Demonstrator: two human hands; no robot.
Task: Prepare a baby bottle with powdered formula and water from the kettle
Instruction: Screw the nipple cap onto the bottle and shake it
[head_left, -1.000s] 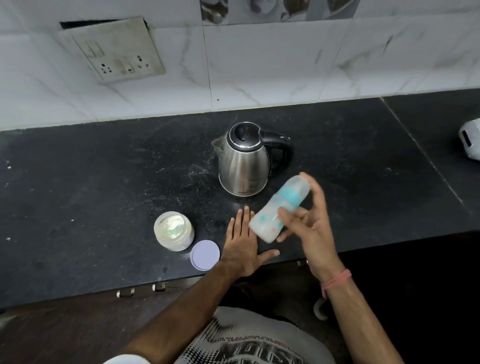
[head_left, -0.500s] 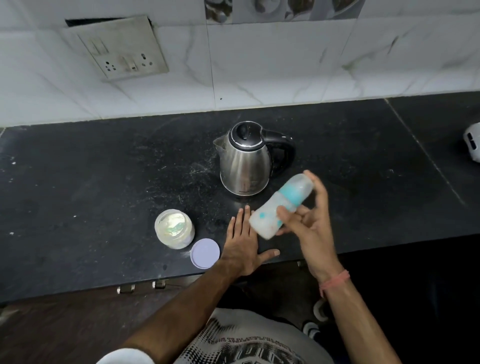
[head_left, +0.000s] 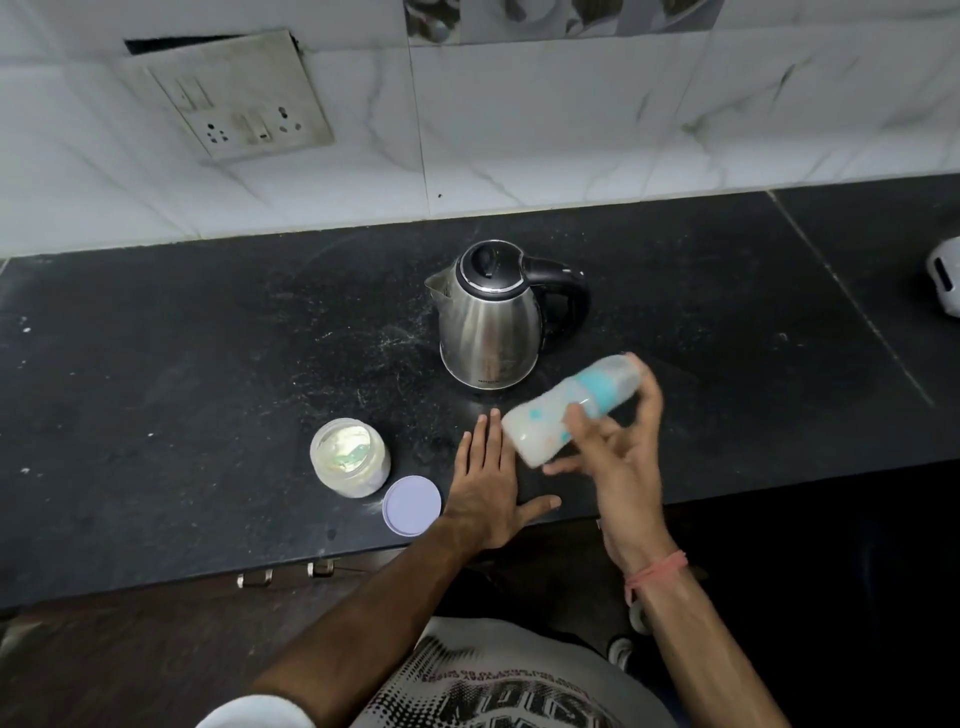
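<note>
My right hand (head_left: 621, 457) grips a baby bottle (head_left: 566, 410) with a teal collar and clear cap. The bottle is tilted, its cap pointing up and right, and holds whitish liquid; it looks motion-blurred. My left hand (head_left: 488, 483) lies flat on the black counter (head_left: 182, 364), fingers spread, holding nothing, just left of the bottle's base. A steel kettle (head_left: 491, 322) with a black lid and handle stands behind both hands. To the left sits an open jar of formula powder (head_left: 349, 457), and its pale lilac lid (head_left: 411, 504) lies beside it near the counter edge.
A white tiled wall with a socket plate (head_left: 234, 93) runs behind the counter. A white object (head_left: 945, 280) shows at the far right edge. Powder specks are scattered on the counter left of the kettle. The counter's front edge runs just under my left hand.
The bottle in my right hand has shifted slightly and is now blurred, its angle a little flatter. My left hand stays flat on the counter.
</note>
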